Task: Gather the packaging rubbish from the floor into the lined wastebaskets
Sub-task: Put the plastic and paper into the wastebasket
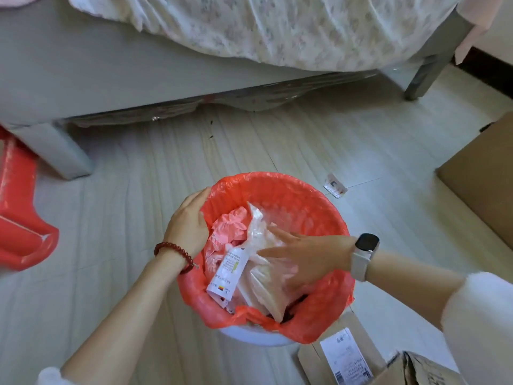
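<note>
A white wastebasket lined with a red bag (291,198) stands on the floor in front of me. It is stuffed with clear plastic packaging (261,284), crumpled pink wrap (231,222) and a white labelled packet (227,270). My left hand (188,220) grips the basket's left rim over the red liner. With straight fingers, my right hand (302,257) presses down on the clear plastic inside. A small white label scrap (335,186) lies on the floor past the basket to the right.
A bed frame with a floral sheet (263,31) runs across the back, its leg (59,151) at left. A red plastic bag (22,212) lies far left. Cardboard boxes sit at right (485,184) and bottom right (416,368), beside flat cardboard with a shipping label (344,357).
</note>
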Available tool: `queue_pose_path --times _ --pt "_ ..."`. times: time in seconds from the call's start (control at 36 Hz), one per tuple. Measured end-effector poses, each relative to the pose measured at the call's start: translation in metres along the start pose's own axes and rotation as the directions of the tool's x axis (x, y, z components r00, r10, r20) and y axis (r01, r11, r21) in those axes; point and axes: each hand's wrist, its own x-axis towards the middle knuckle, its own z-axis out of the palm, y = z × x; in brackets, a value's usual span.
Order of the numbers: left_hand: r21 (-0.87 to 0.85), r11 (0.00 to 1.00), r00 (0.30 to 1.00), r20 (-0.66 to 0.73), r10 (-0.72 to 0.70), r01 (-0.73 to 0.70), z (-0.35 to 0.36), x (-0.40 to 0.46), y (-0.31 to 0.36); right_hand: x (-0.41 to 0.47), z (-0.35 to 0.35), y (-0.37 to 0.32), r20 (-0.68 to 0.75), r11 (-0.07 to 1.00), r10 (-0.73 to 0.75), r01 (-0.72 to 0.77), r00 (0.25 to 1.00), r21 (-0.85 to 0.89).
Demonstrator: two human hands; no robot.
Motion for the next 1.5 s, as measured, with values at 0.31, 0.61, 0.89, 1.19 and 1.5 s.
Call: queue_pose_path --times 0.31,0.61,0.89,1.19,1.5 --pt "0.001 1.0 1.0 0.005 0.015 -0.015 0.002 -0.003 0.001 0.027 0.026 -0.025 -0.21 0.821 -0.354 0.196 0.912 -0.536" --pt "0.053 0.998 1.0 0.02 0.024 -0.025 0.001 -0.008 0.003 0.054 0.028 -0.027 -0.008 0.933 -0.192 0.18 0.981 -0.313" --pt "0.114 0.987 0.994 0.014 0.111 -0.112 0.008 0.036 0.076 -0.037 -0.051 0.028 -0.438 0.918 -0.019 0.189 0.899 0.348" --pt "-0.063 0.877 0.829 0.299 0.472 -0.477 0.144 0.027 0.239 -0.14 0.046 0.161 -0.529 0.64 0.587 0.049 0.613 0.766" --pt "-0.035 0.878 0.466 0.837 0.287 -0.478 0.332 -0.08 0.273 -0.224 0.283 0.202 -0.062 0.277 0.866 -0.373 0.496 0.885"
